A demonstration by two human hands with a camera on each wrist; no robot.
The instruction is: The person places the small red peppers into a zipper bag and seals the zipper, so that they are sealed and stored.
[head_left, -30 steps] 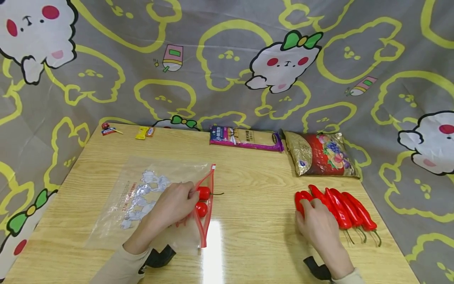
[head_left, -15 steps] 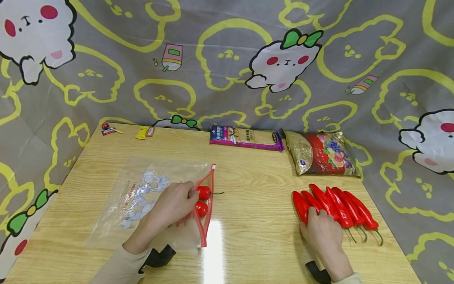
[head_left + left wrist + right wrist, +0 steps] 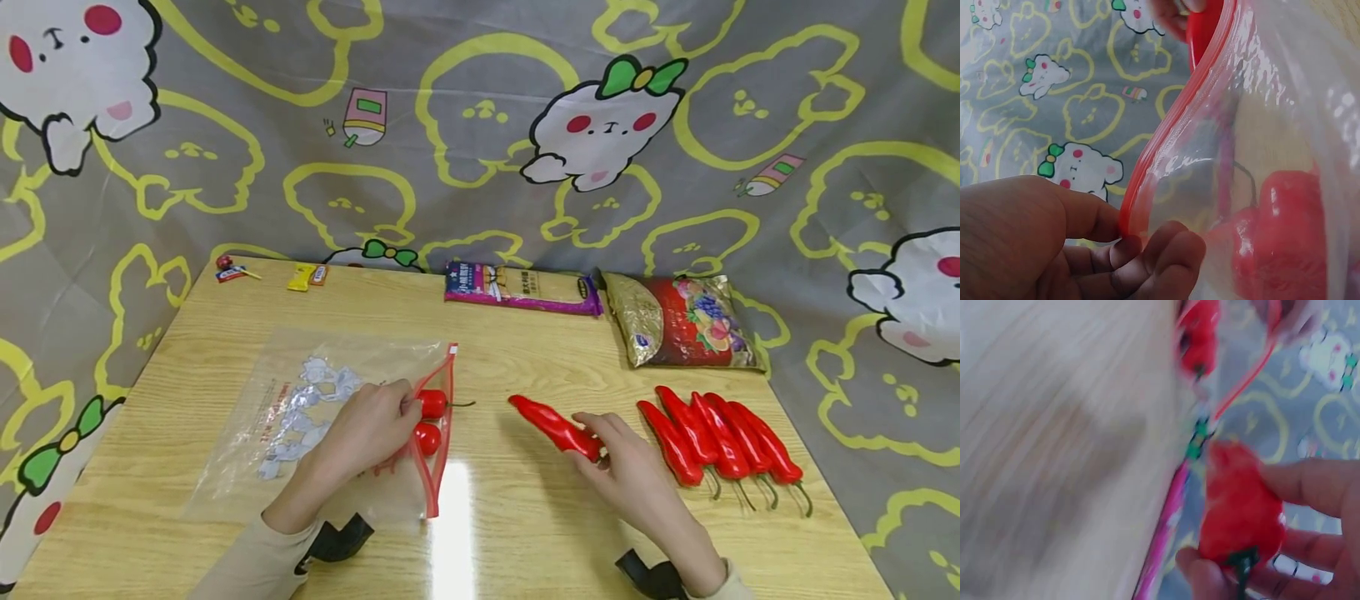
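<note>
My left hand (image 3: 375, 425) pinches the red zip edge (image 3: 1166, 134) of a clear plastic zip bag (image 3: 240, 442) lying on the table, and its mouth gapes to the right. Inside the mouth are red peppers (image 3: 427, 439), one with its stem poking out; the bag's film partly blurs them in the left wrist view. To the right of the bag, my right hand (image 3: 630, 467) holds a long red chili pepper (image 3: 551, 422) by its stem end, the tip pointing toward the bag. Several more red chili peppers (image 3: 723, 442) lie in a slanted row beyond that hand.
Along the table's back edge lie a purple noodle-like packet (image 3: 522, 289) and a gold and red bag (image 3: 682, 323). Small wrapped candies (image 3: 302, 277) and a lollipop (image 3: 225, 262) sit at the back left. A patterned cloth (image 3: 480, 167) hangs around the table (image 3: 517, 542).
My right hand has taken the leftmost chili pepper from the row and carried it left toward the bag. The left hand has stayed at the bag's mouth.
</note>
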